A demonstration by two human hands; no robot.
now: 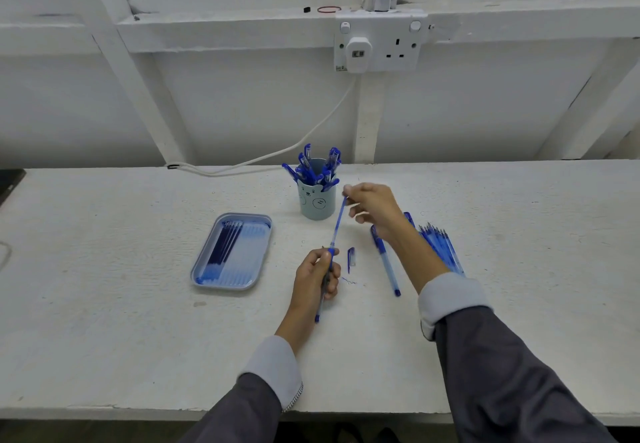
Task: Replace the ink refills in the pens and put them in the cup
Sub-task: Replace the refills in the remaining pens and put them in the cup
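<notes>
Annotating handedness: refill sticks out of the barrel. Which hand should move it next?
Right, probably. The right hand pinches the refill at its far end; the left hand grips the barrel and can steady it.

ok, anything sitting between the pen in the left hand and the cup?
Nothing on the table between them. The pen in the left hand faces bare table up to the cup. The right hand, pinching the refill, sits just right of that line. The cup is already crowded with other pens.
</notes>
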